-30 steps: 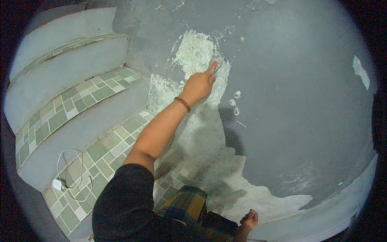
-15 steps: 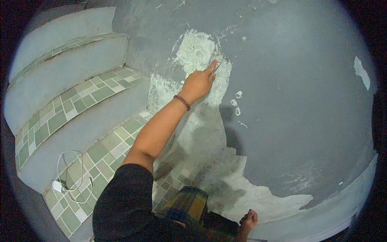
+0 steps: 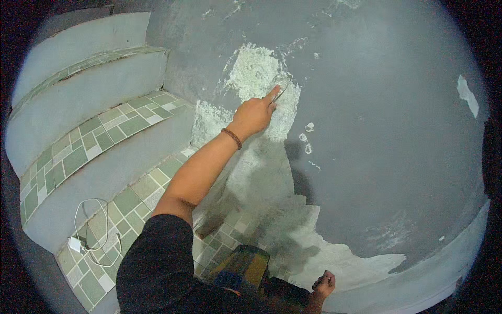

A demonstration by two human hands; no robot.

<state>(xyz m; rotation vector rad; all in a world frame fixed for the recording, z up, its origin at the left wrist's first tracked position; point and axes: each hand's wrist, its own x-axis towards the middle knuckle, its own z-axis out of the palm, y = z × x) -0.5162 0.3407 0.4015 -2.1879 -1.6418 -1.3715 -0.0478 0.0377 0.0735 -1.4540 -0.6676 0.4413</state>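
My left hand [image 3: 253, 115] reaches up to a grey wall [image 3: 376, 131], a brown bracelet at its wrist. It is closed round a thin metal scraper [image 3: 282, 92], with the index finger stretched along it. Most of the tool is hidden by the hand. The visible blade meets the wall at the right side of a rough, pale bare patch [image 3: 253, 68], where the grey paint is gone. At the lower right my right hand [image 3: 325, 284] is curled shut, away from the scraped patch. Whatever may be in its fingers I cannot make out.
Curved steps with green mosaic tiles [image 3: 117, 125] rise on the left. A white cable [image 3: 107, 230] with a white plug-like block [image 3: 75, 244] lies on the lower step. Below my arm stands a yellowish and dark object [image 3: 246, 264]. More bare plaster [image 3: 340, 256] spreads along the wall's base.
My left forearm and elbow have shifted slightly left, while the scraper stays at nearly the same spot on the patch. The view has tilted a little. My right hand has hardly moved.
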